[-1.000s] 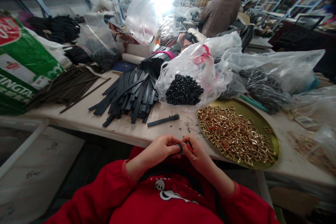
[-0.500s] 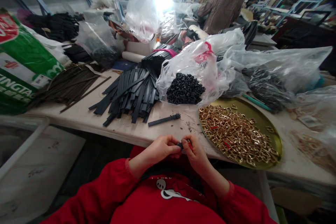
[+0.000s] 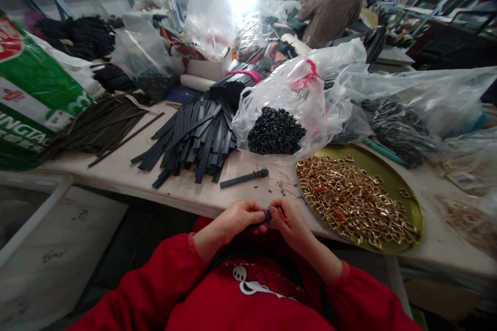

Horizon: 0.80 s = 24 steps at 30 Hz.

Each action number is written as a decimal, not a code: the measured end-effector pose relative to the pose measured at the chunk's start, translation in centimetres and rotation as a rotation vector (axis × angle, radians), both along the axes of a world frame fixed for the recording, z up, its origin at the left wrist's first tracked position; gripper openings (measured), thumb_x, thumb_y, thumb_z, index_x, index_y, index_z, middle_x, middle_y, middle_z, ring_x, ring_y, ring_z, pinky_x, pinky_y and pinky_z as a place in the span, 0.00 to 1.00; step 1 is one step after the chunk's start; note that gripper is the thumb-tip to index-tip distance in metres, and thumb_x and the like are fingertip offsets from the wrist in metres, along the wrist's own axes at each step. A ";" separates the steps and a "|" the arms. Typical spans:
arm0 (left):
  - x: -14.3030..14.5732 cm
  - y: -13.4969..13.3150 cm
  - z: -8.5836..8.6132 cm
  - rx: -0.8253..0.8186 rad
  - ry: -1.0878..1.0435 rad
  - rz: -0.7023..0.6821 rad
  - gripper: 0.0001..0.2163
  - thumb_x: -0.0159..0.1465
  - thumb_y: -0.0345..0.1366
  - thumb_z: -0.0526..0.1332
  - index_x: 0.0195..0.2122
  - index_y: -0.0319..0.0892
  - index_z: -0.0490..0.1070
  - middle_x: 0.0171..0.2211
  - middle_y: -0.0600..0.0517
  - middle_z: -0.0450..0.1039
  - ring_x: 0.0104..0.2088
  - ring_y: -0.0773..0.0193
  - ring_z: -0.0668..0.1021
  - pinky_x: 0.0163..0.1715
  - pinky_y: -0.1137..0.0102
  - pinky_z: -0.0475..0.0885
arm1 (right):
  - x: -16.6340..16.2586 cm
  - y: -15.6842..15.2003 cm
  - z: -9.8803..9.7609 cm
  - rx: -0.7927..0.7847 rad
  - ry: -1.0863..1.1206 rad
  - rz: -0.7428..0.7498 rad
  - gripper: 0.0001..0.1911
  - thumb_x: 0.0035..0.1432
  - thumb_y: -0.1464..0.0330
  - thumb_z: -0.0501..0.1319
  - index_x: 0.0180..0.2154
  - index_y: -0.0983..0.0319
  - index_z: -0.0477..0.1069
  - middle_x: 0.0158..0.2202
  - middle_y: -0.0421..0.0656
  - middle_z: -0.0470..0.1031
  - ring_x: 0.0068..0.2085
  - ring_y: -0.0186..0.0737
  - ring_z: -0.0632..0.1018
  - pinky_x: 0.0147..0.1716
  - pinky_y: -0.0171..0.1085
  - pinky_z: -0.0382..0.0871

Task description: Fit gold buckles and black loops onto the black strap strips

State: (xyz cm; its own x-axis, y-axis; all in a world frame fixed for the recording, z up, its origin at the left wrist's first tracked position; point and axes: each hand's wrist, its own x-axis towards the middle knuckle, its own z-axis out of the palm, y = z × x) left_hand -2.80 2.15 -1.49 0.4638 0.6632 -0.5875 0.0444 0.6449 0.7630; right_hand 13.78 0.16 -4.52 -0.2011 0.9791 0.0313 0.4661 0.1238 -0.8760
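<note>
My left hand and my right hand meet at the table's front edge, both closed. Between their fingertips shows the dark end of a strap, pinched by my left thumb and fingers. My right thumb and fingers press at that same end; a small red piece shows at them, too small to name. Just beyond my hands a short black strap with loops at one end lies on the table. Behind it a clear bag spills small black loops.
A round gold tray heaped with gold buckles sits to the right. Black straps fan out left of centre, brown strips farther left. A green bag stands at the left edge. A person is in the background.
My hands stay together with only slight finger movement, and a little more of the dark strap end shows between them. The view has shifted slightly.
</note>
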 end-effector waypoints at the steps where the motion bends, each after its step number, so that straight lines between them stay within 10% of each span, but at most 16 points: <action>1: 0.0 0.1 0.2 0.026 0.021 -0.034 0.08 0.53 0.37 0.60 0.29 0.37 0.67 0.21 0.55 0.71 0.20 0.73 0.71 0.23 0.77 0.65 | 0.0 0.0 0.0 -0.005 0.019 -0.018 0.11 0.59 0.60 0.49 0.30 0.59 0.63 0.24 0.39 0.66 0.26 0.36 0.67 0.26 0.35 0.59; 6: -0.2 0.5 1.0 0.195 0.195 -0.268 0.08 0.55 0.38 0.56 0.24 0.38 0.66 0.18 0.57 0.66 0.16 0.74 0.65 0.16 0.78 0.58 | -0.6 0.1 -0.1 0.003 0.043 -0.172 0.12 0.58 0.58 0.49 0.30 0.59 0.62 0.23 0.38 0.64 0.25 0.36 0.66 0.26 0.35 0.59; 24: 0.2 0.2 0.9 0.512 0.373 -0.390 0.11 0.59 0.39 0.49 0.24 0.39 0.64 0.20 0.55 0.66 0.19 0.70 0.69 0.18 0.77 0.61 | -0.7 -0.6 -2.0 0.102 -0.018 -0.175 0.12 0.59 0.59 0.48 0.32 0.59 0.62 0.24 0.40 0.68 0.26 0.39 0.70 0.26 0.37 0.61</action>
